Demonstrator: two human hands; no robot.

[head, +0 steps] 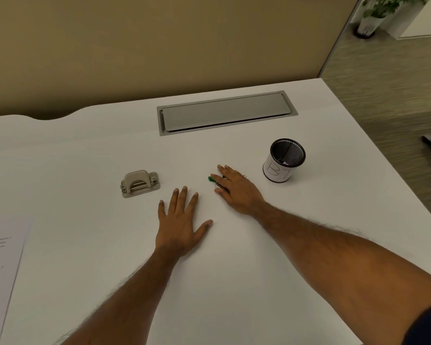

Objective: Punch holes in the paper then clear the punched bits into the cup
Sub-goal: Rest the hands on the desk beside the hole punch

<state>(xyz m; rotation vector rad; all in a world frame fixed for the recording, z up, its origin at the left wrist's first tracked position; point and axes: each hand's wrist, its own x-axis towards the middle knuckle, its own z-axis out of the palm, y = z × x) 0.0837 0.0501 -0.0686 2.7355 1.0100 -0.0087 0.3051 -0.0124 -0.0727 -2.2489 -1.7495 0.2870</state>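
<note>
Left hand (pixel 182 225) flat on desk (pixel 222 275), fingers spread, holding nothing. Right hand (pixel 234 189) also flat, fingers straight, lying over small green-and-metal item (pixel 211 179); mostly hidden, can't identify. Punch (pixel 139 183) just ahead-left of left hand, untouched. Cup (pixel 284 161) right of right hand, apart; contents unclear. Paper (pixel 3 270) far left of left hand, cut off by frame, print blurred.

We've got a white desk (pixel 234 282) with a grey hole punch (pixel 139 183) on it. Right of the hole punch the left hand (pixel 182 225) lies flat, then the right hand (pixel 234 190) over a small green item (pixel 211 179), then a mesh cup (pixel 284 160). Printed paper (pixel 3 270) lies near-left of the hole punch.
</note>
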